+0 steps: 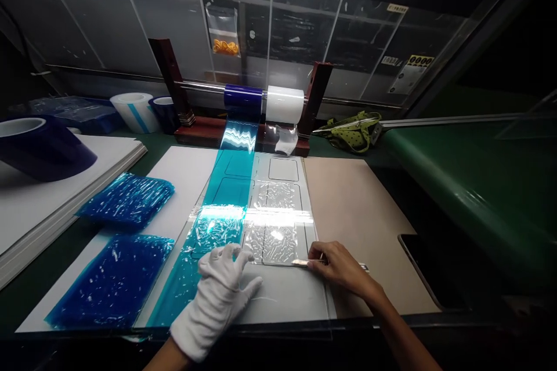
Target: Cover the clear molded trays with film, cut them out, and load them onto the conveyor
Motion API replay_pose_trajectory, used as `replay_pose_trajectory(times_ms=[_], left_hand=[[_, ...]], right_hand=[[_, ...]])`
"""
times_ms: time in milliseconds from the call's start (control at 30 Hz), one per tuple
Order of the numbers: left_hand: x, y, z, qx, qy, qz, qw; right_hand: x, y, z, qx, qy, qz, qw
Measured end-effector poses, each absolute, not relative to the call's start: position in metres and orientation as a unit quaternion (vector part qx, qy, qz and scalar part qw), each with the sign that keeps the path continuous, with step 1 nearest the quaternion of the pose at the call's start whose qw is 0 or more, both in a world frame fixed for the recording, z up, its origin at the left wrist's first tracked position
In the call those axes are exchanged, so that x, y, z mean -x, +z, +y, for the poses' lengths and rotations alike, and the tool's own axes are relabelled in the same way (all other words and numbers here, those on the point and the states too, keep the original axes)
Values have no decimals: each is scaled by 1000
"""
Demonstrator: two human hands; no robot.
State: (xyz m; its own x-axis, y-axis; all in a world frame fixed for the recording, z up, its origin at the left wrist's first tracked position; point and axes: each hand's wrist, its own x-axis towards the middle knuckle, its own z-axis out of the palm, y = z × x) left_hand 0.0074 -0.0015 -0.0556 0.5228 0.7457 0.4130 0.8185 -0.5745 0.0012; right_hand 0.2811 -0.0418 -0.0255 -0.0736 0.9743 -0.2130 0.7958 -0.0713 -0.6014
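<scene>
My left hand, in a white glove, is over the lower part of the blue film strip, fingers curved and apart. My bare right hand grips a thin cutter, its tip at the lower right corner of a wrinkled clear film piece. The blue strip runs down from a dark blue roll across a clear plate with black outlines beneath. Beside that roll on the same rod hangs a clear-white roll.
Two stacks of blue film pieces lie at the left, near a large blue roll on thick white sheets. Brown board and a phone are at the right. A green pouch sits behind.
</scene>
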Motion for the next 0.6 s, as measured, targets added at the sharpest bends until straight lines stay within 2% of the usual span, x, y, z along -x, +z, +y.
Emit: replay_pose_trajectory(times_ms=[167, 367, 500, 600], left_hand=[[-10, -70, 9, 847, -277, -423, 167], [-14, -58, 26, 836, -346, -375, 201], [-12, -44, 42, 821, -389, -375, 186], [-2, -20, 73, 828, -390, -387, 116]], right_hand=[[-282, -29, -37, 618, 407, -644, 195], [-288, -40, -36, 611, 447, -612, 228], [-297, -46, -41, 625, 456, -577, 263], [-305, -48, -52, 637, 460, -543, 297]])
